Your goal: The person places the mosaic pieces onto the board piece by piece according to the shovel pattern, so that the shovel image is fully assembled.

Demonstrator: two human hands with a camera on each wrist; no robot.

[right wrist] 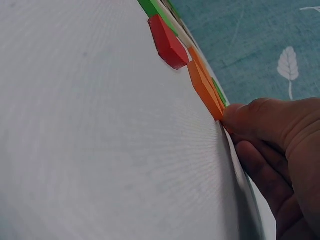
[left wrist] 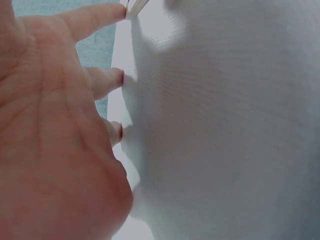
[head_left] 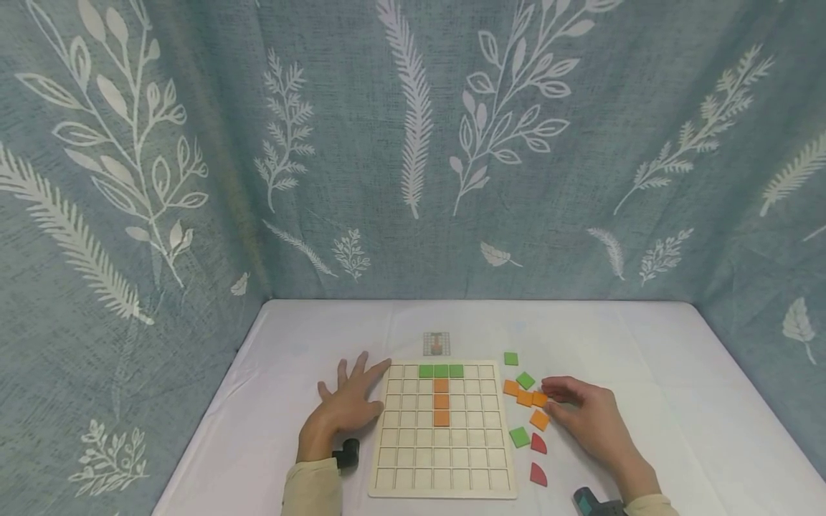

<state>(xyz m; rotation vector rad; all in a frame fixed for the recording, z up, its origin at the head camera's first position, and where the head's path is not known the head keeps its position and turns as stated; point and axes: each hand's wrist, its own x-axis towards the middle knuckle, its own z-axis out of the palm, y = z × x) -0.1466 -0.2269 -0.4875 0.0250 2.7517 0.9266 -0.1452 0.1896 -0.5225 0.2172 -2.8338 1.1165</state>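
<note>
Blue-grey fabric (head_left: pixel 568 215) printed with white leaves and sprigs hangs behind and at both sides of a desk (head_left: pixel 290 337) with a white surface. On the desk lies a cream grid board (head_left: pixel 422 478). Three green tiles (head_left: pixel 442 371) sit side by side in the middle of its top row, and three orange tiles (head_left: pixel 442 401) run in a column directly below the central green one. A small card (head_left: pixel 436 344) with a printed grid lies just beyond the board's far edge.

The person's left hand (head_left: pixel 345 408) is spread wide, its grip holding nothing; the index fingertip reaches the board's far left corner and the thumb lies at its left edge. The right hand (head_left: pixel 590 412) is to the right of the board, its grip narrow, with thumb and fingers bent towards an orange piece (head_left: pixel 538 399). The thumb appears to meet an orange piece in the right wrist view, but whether the piece is pinched or only touched cannot be told.

Around that piece, three more orange squares (head_left: pixel 525 398) and three loose green squares (head_left: pixel 519 437) lie scattered, with two red quarter-round pieces (head_left: pixel 538 474) nearer the person. Pale sleeves (head_left: pixel 314 487) cover the forearms.
</note>
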